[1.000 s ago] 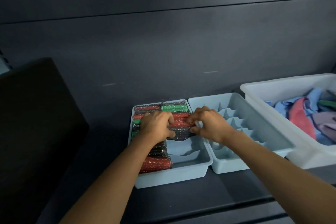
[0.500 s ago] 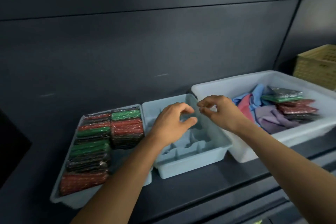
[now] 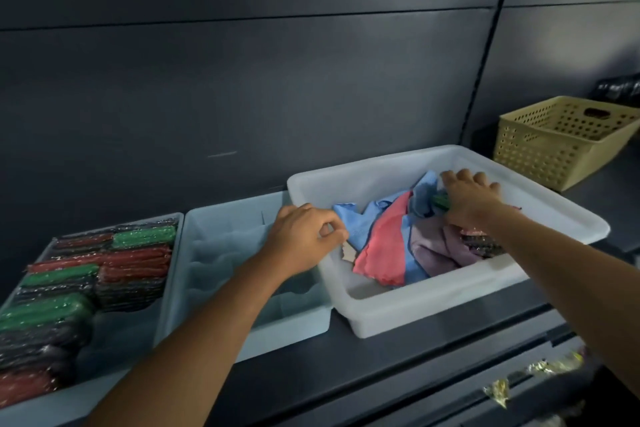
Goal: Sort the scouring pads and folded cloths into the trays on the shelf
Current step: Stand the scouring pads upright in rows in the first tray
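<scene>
Two bare hands out over a dark shelf [image 3: 398,357]: left hand [image 3: 303,239] and right hand [image 3: 471,201].

Nearest, well to the left of the left fingers, a pale blue plastic tray [image 3: 117,343] packed with red, green and black scouring pads in shiny wrap [image 3: 138,263], standing in rows. Just under the left wrist, a second pale blue tray with dividers [image 3: 221,263], nothing seen inside.

Left hand over the near-left rim of a white plastic tub [image 3: 415,312], fingers curled, thumb against forefinger. Right at their tips, a corner of a blue cloth [image 3: 356,222]; pinched or only near, cannot tell. Beside it a pink cloth [image 3: 381,253] and a lilac cloth [image 3: 433,246], all crumpled, not folded.

Further in, right hand palm down, fingers straight and spread, resting on a small stack of wrapped pads [image 3: 481,243] at the right side of the tub, with no visible closing around it.

Probably light, both kinds. Cloths soft and limp, likely to drag their neighbours along; best pinched at a free corner. Pads springy, wrap perhaps slippery; best taken across the short sides, between thumb and fingers.

Hidden: right thumb, number of pads below the palm, bottom of the tub under the cloths. Beyond the right fingertips, a yellow perforated plastic basket [image 3: 554,146], contents out of sight, far end cut by the frame edge. Something glinting below the shelf, too blurred to name.
</scene>
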A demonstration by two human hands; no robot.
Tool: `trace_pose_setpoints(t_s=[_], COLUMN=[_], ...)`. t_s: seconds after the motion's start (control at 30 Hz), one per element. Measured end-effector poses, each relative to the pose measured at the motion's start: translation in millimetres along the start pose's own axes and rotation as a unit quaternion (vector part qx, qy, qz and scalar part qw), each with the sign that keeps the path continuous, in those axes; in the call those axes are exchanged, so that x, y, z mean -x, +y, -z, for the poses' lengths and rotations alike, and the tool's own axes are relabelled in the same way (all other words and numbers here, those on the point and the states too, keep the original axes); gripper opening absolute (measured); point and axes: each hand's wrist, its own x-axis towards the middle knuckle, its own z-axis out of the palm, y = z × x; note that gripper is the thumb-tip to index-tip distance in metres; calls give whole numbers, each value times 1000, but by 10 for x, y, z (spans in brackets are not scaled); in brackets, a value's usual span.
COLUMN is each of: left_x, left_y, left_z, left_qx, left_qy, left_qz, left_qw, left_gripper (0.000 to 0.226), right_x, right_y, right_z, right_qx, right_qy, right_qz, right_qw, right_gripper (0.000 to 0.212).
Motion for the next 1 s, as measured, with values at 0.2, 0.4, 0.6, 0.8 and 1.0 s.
trace_pose_setpoints(t_s=[0.2,0.4,0.6,0.8,1.0], left_x=[-65,-38,-30,210,662], left_y=[43,81,139,-41,-436], left_z=[-76,-120,18,392,690], left_qx=[23,50,318,518,471], left_qy=[25,46,132,117,147], left_qz=[65,67,119,139,106], left_qw=[997,995,931,836,863], left_gripper=[15,18,63,47,40], right_x=[-214,-40,438,774,993], right_y=[159,-196,-853,-1330,-1775], right_z=[-105,183,486,601,708], right_qx=[17,-175,-612,-718,-647], right_qy=[-1,180,85,-26,-88], right_qz=[-11,60,155,193,257], right_qw=[1000,966,771,668,713], right_gripper=[51,35,24,15,25])
